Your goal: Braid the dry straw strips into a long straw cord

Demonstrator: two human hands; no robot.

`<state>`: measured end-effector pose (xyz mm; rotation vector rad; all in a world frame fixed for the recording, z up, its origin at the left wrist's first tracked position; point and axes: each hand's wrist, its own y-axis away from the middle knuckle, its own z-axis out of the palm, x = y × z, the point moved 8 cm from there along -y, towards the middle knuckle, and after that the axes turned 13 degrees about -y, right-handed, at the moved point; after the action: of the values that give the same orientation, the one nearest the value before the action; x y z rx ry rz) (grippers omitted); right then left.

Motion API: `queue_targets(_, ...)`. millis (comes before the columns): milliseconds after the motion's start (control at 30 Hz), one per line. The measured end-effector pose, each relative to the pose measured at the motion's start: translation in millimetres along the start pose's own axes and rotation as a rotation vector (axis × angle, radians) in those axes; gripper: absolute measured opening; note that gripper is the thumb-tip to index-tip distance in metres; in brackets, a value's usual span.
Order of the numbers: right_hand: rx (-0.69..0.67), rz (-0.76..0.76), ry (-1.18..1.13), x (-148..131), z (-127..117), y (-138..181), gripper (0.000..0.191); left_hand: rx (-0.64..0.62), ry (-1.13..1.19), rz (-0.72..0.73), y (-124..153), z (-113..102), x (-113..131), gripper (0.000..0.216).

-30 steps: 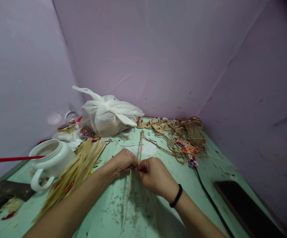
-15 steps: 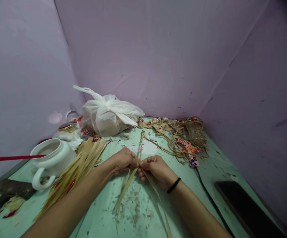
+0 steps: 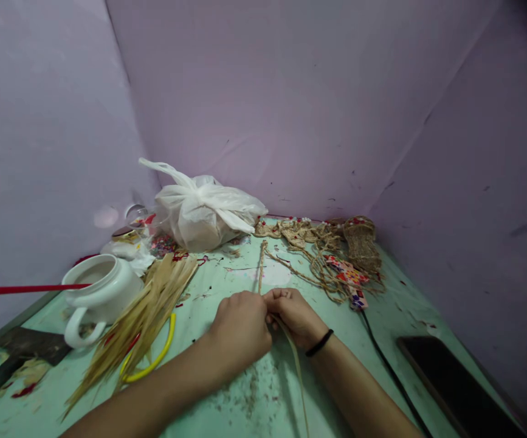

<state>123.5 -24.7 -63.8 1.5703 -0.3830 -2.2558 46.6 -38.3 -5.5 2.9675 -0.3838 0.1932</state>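
Observation:
A thin plaited fibre cord (image 3: 262, 267) runs away from me over the pale green table, its near end between my two hands. My right hand (image 3: 294, 313) is closed in a pinch at that end, and a loose flat fibre strip (image 3: 298, 365) trails from it toward me. My left hand (image 3: 244, 323) is turned with its back up, fingers curled under against the right fingertips. It is closed at the cord's near end, though its fingertips and the strip there are hidden. A bundle of dry fibre strips (image 3: 151, 304) lies left of my left forearm.
To the left stand a white pot (image 3: 103, 292) with a red stick (image 3: 37, 289), a dark hatchet-like tool (image 3: 33, 345) and a yellow loop (image 3: 165, 350). A white plastic bag (image 3: 203, 213) sits behind. Twine pieces (image 3: 313, 234) and a dark phone-like slab (image 3: 450, 377) are right.
My left hand has rolled over and moved right, its back now up, and its fibre strip has gone from sight. The yellow loop has come into view beside my left forearm.

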Motion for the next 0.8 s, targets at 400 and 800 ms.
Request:
queue_targets(400, -0.217, 0.032, -0.002, -0.8, 4.4, -0.8, 0.017, -0.523, 0.886, -0.13, -24.8, 31.4, -20.7, 0.013)
queue_targets(800, -0.056, -0.25, 0.524, -14.9, -7.1, -7.2, 0.002, -0.41, 0.683, -0.205, -31.9, 42.6, -28.9, 0.009)
